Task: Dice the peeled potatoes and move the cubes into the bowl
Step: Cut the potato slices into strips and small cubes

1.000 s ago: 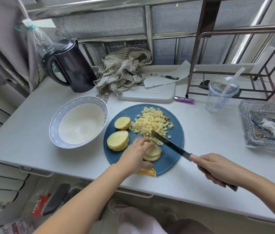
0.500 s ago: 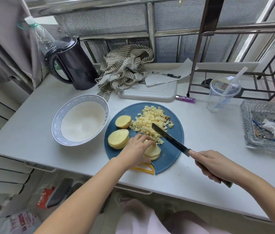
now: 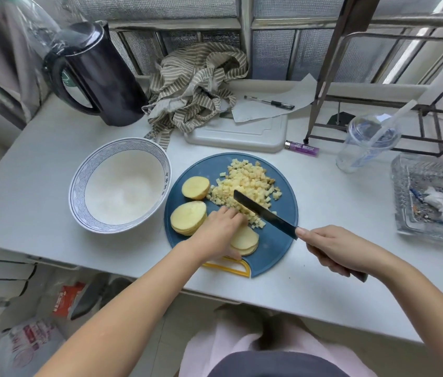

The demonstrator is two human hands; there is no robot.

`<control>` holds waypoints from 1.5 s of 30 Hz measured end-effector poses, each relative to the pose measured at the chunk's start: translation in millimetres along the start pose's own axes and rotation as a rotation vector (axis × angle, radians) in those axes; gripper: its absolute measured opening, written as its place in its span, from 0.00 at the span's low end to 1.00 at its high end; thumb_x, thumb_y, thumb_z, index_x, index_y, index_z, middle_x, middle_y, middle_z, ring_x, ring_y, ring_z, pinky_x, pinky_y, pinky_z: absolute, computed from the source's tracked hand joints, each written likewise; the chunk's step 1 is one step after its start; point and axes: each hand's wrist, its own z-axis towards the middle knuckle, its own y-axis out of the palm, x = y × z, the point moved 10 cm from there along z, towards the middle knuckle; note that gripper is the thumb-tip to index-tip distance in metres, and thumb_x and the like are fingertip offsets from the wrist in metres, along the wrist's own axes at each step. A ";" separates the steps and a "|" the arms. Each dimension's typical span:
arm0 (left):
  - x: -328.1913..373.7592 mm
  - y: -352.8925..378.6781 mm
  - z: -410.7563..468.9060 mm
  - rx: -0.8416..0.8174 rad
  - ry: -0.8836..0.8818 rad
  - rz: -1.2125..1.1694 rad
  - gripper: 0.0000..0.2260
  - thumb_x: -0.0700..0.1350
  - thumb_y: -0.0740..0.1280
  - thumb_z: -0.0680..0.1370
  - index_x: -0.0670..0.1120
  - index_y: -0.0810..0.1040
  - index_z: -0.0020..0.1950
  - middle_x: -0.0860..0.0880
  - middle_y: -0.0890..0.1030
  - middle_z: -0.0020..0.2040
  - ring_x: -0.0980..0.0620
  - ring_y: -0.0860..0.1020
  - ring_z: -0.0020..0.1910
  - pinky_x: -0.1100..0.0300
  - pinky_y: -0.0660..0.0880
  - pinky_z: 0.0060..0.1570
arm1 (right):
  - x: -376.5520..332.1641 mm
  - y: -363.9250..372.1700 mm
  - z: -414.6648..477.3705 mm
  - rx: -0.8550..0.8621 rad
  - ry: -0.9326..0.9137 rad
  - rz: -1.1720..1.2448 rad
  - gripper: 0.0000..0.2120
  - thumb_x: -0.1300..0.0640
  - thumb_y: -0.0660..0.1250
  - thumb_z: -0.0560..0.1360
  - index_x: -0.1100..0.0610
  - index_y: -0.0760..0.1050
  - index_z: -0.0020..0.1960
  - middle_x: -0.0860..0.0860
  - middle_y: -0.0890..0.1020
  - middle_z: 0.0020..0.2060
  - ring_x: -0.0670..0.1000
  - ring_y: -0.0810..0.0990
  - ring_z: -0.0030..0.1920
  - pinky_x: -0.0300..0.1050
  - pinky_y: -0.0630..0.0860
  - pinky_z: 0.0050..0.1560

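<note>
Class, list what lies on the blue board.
Diced cubes, a potato end, a big stack of slices and a small stack, which the left grip holds and partly covers. The knife crosses above.

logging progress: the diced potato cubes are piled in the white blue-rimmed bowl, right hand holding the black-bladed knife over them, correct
No. The head view shows the diced potato cubes piled on the round blue cutting board; the white blue-rimmed bowl holds none. The right hand does hold the black-bladed knife over them.
</note>
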 end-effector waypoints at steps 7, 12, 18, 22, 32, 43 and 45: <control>-6.3 3.0 -1.2 0.009 -0.018 -0.094 0.36 0.57 0.76 0.68 0.48 0.65 0.70 0.49 0.68 0.65 0.50 0.66 0.62 0.57 0.66 0.61 | -10.0 -3.3 5.5 -0.035 0.035 -0.037 0.26 0.35 0.57 0.79 0.55 0.63 0.33 0.47 0.67 0.22 0.52 0.64 0.23 0.40 0.59 0.24; -4.6 11.0 -4.9 -0.014 -0.015 -0.172 0.36 0.55 0.73 0.72 0.47 0.62 0.75 0.48 0.65 0.70 0.49 0.63 0.67 0.59 0.62 0.66 | -7.4 -5.7 5.6 -0.080 0.046 -0.030 0.27 0.35 0.57 0.78 0.55 0.63 0.32 0.47 0.68 0.22 0.52 0.64 0.23 0.44 0.61 0.29; 8.8 22.9 -11.8 0.028 0.060 -0.220 0.30 0.48 0.66 0.79 0.42 0.59 0.77 0.43 0.60 0.77 0.46 0.54 0.77 0.56 0.49 0.74 | -3.1 -22.2 3.5 -0.163 0.046 -0.125 0.26 0.33 0.57 0.77 0.56 0.65 0.36 0.50 0.69 0.26 0.51 0.65 0.24 0.41 0.61 0.26; 4.5 30.1 -21.9 0.105 0.026 -0.288 0.26 0.43 0.68 0.77 0.39 0.66 0.74 0.40 0.65 0.74 0.41 0.54 0.74 0.40 0.57 0.72 | -2.7 -31.6 2.2 -0.207 0.030 -0.155 0.27 0.34 0.57 0.77 0.57 0.65 0.36 0.52 0.69 0.27 0.51 0.65 0.23 0.39 0.62 0.25; -4.8 18.6 -24.3 0.108 -0.205 -0.325 0.34 0.50 0.71 0.75 0.51 0.59 0.77 0.53 0.59 0.77 0.54 0.55 0.76 0.58 0.56 0.74 | -3.3 -48.0 6.1 -0.193 -0.137 -0.173 0.29 0.29 0.57 0.72 0.55 0.65 0.34 0.50 0.69 0.25 0.51 0.65 0.24 0.44 0.63 0.28; 1.4 22.8 -38.9 0.120 -0.354 -0.390 0.35 0.47 0.74 0.69 0.50 0.64 0.74 0.53 0.64 0.73 0.55 0.59 0.73 0.61 0.61 0.68 | 8.5 -36.9 3.6 -0.145 -0.186 -0.192 0.28 0.32 0.57 0.76 0.55 0.66 0.33 0.50 0.72 0.26 0.51 0.67 0.23 0.43 0.65 0.25; -0.4 24.3 -40.2 0.112 -0.351 -0.406 0.35 0.47 0.74 0.69 0.51 0.64 0.74 0.53 0.64 0.73 0.55 0.60 0.73 0.61 0.61 0.68 | 10.6 -29.2 6.0 -0.122 -0.173 -0.210 0.27 0.33 0.55 0.77 0.55 0.67 0.35 0.51 0.73 0.28 0.51 0.67 0.22 0.38 0.62 0.21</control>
